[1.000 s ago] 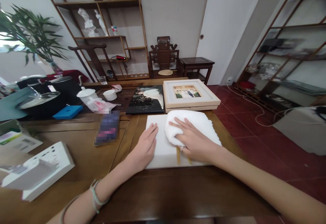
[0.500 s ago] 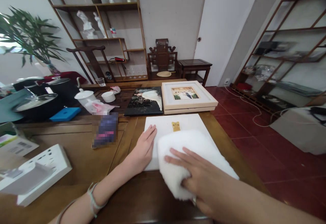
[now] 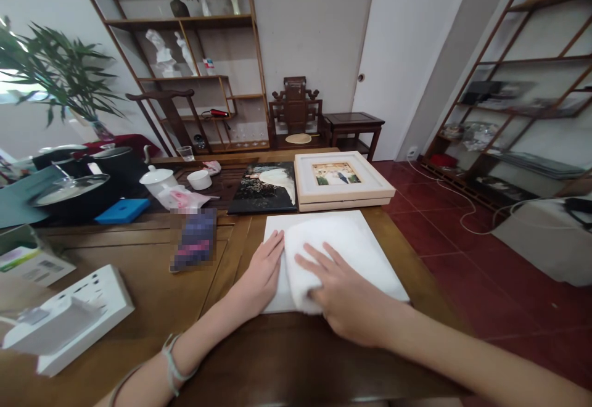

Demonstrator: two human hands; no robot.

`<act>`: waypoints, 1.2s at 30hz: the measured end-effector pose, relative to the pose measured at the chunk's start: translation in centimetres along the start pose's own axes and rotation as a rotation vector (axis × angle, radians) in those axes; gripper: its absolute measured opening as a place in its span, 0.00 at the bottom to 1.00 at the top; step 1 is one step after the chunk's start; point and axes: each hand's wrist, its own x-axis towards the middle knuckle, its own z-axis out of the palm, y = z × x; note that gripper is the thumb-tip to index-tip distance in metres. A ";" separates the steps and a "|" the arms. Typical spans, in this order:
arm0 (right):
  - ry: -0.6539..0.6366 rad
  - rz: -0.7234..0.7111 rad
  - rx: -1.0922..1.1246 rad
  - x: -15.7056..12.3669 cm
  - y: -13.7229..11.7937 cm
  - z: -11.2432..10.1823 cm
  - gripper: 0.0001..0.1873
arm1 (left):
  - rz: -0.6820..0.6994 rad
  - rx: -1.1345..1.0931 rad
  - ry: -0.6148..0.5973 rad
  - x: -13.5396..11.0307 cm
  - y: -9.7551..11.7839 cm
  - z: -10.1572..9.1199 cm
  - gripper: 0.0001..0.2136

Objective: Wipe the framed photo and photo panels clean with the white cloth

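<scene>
A thick, fluffy white towel (image 3: 300, 265) lies folded over a flat white panel (image 3: 283, 293) at the table's near edge. My right hand (image 3: 345, 293) grips the towel, its fingers spread across the top and the thumb tucked at the near fold. Along the panel's left side rests my left hand (image 3: 259, 274), fingers stretched out flat and close to the towel's edge. Most of the panel's surface is hidden under the towel.
Behind the panel are a dark photo board (image 3: 263, 188) and a pale wooden picture frame (image 3: 303, 197). Leftward on the table (image 3: 161, 308) stand a white plastic holder (image 3: 87, 317), a blue box (image 3: 123, 211), a white bowl (image 3: 200, 180) and a black pot (image 3: 76, 194).
My right hand has moved the towel away from me, up the panel, covering a small gold cat-shaped piece seen earlier. My left hand stays on the panel's left side.
</scene>
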 end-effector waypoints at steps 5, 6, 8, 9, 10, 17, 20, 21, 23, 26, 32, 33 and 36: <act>-0.128 -0.103 0.094 -2.7 -3.6 -0.4 0.10 | 0.002 -0.002 -0.033 0.1 -0.1 -0.1 0.22; -0.149 -0.100 0.115 -2.9 -3.7 -0.6 0.09 | -0.005 0.002 -0.039 0.2 -0.1 -0.1 0.22; -0.125 -0.065 0.152 -2.9 -3.0 -0.8 0.09 | -0.013 0.011 -0.045 0.2 0.0 0.0 0.22; -0.088 -0.034 0.163 -2.8 -2.4 -0.8 0.11 | -0.013 0.016 -0.044 0.1 0.1 0.0 0.22; -0.043 0.009 0.166 -2.5 -1.6 -0.8 0.13 | -0.013 0.019 -0.039 0.1 0.1 0.0 0.22; 0.061 0.225 0.061 1.3 1.8 0.2 0.20 | -0.023 -0.036 0.032 0.1 0.5 -0.4 0.21; 0.033 0.116 0.041 2.1 0.8 0.0 0.18 | -0.097 -0.110 0.107 0.4 1.1 -1.0 0.20; 0.026 0.057 0.039 2.1 0.3 -0.1 0.17 | -0.119 -0.134 0.135 0.5 1.3 -1.2 0.21; 0.013 -0.069 0.043 1.8 -0.6 -0.4 0.14 | -0.142 -0.171 0.185 0.6 1.6 -1.5 0.21; -0.029 -0.218 0.066 0.5 -1.8 -1.1 0.11 | -0.143 -0.199 0.222 0.6 1.9 -1.7 0.21; -0.088 -0.189 0.175 -2.5 -2.2 -2.8 0.11 | -0.170 -0.171 0.158 0.7 1.9 -1.6 0.22; -0.088 -0.132 0.193 -2.7 -1.9 -2.9 0.12 | -0.161 -0.145 0.134 0.7 1.8 -1.6 0.21; -0.055 0.098 0.169 -2.8 -0.2 -2.7 0.14 | -0.093 -0.053 0.071 0.7 1.4 -1.2 0.19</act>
